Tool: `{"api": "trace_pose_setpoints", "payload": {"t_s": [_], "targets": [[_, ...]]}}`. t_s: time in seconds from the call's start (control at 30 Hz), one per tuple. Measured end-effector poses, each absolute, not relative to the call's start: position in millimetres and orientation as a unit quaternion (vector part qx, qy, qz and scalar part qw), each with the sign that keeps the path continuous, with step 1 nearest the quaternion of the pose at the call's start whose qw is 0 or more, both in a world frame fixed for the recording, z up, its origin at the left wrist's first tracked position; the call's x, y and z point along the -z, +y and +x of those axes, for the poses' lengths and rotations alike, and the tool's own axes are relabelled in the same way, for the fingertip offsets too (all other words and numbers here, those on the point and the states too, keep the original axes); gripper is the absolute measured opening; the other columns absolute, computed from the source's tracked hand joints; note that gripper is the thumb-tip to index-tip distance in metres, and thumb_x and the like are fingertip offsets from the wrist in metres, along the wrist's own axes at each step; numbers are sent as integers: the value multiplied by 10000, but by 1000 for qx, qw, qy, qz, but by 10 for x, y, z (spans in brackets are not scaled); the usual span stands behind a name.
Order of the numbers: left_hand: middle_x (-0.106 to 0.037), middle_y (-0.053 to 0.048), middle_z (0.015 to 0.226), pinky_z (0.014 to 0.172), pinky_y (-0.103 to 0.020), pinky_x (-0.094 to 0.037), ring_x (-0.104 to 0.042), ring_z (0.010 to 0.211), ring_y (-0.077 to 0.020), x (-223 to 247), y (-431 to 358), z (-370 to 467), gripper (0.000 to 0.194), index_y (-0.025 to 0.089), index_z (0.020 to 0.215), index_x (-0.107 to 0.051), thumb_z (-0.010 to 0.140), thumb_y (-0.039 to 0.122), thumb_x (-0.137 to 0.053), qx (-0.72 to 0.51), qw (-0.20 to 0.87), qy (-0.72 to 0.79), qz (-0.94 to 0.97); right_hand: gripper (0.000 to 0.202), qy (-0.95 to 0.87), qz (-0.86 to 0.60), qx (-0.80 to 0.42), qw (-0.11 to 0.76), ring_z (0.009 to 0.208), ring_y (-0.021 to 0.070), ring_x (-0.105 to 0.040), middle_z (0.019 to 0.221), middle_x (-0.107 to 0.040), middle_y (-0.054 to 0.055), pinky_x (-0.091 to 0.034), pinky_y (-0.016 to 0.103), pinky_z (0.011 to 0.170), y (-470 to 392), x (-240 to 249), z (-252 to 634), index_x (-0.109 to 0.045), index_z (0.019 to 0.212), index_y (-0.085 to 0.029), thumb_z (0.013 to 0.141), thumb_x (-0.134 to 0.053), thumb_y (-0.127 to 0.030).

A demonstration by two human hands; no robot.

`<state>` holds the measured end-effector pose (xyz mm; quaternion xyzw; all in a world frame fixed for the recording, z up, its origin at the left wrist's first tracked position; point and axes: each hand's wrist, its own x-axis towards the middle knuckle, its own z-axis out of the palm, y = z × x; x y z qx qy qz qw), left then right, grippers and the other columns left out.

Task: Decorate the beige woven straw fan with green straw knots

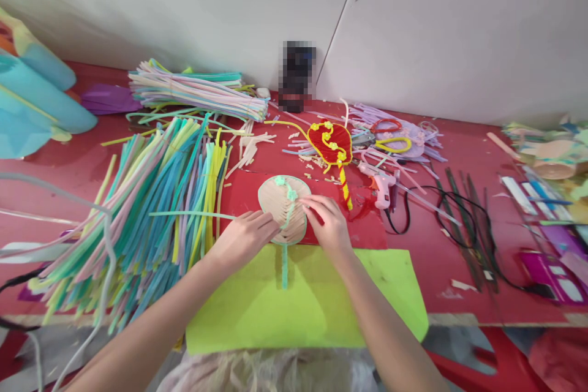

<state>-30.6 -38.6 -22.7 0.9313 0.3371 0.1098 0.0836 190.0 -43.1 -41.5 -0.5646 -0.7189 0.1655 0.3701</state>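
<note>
A round beige fan (271,195) with a mint-green rim, handle and curling flower decoration lies in front of me. My left hand (248,234) rests at the fan's lower left edge, its fingers close together, and a mint-green pipe cleaner (193,214) runs out to the left from it. My right hand (327,220) is at the fan's right side, thumb and forefinger meeting near the green flower; what lies between the fingertips is too small to tell. The fan's handle points down over a lime-green sheet (303,312).
Bundled pipe cleaners (156,196) spread at the left, with another bundle (197,92) behind. Beyond the fan lies a red-and-yellow fan (328,144). Scissors (392,144), a pink glue gun (383,187) and its black cable are to the right. A blurred dark phone-like object (297,76) stands by the wall.
</note>
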Motion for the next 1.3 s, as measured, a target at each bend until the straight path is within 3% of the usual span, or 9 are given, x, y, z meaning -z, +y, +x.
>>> {"api": "trace_pose_setpoints", "payload": {"t_s": [0.17,0.37,0.7,0.97,1.07,1.2,1.3], "targets": [[-558,-36,794,706,-285,-424,-532,750,-149,254,-422,-272,206,157,888,-584,926,208,-389,-118,75,343,929,192,-661,-610,-198,390,835,183,-609,871,-663,50,-485,327,794,-491,372,1867,-679,907,-229,874,-519,-329],[-524,-21,761,625,-283,-393,-497,695,-152,240,-453,-154,175,168,812,-537,917,208,-404,-110,48,356,927,188,-657,-611,-241,370,807,182,-608,862,-679,41,-466,316,775,-553,337,1767,-672,921,-228,867,-532,-341],[-534,-30,796,592,-305,-383,-503,711,-166,249,-552,-63,119,168,897,-530,914,200,-417,-109,34,345,932,238,-533,-636,-395,394,836,188,-649,890,-697,46,-493,288,723,-592,324,1639,-631,972,-207,791,-613,-359],[-559,-27,851,624,-314,-412,-532,761,-171,231,-562,-25,179,165,1048,-526,926,220,-407,-97,55,333,936,187,-517,-659,-361,411,775,186,-642,839,-692,56,-495,309,743,-585,333,1587,-651,867,-193,791,-597,-355],[-565,-29,842,617,-310,-414,-536,759,-173,186,-579,-42,195,171,1071,-526,927,211,-399,-99,59,339,934,205,-461,-633,-437,442,754,180,-641,805,-690,47,-496,294,703,-543,308,1603,-653,847,-188,751,-640,-368],[-590,-35,865,676,-299,-441,-556,795,-169,66,-614,-62,184,181,1039,-545,930,229,-404,-128,93,372,915,203,-291,-553,-579,524,597,114,-594,670,-651,-13,-454,222,538,-490,187,1628,-642,771,-197,655,-729,-339],[-612,-26,839,695,-278,-451,-577,780,-150,-58,-644,-72,202,188,1027,-551,940,278,-392,-161,137,411,887,191,-208,-498,-556,632,564,70,-556,655,-616,-42,-450,196,530,-461,-8,1679,-631,744,-200,625,-757,-281]]}}
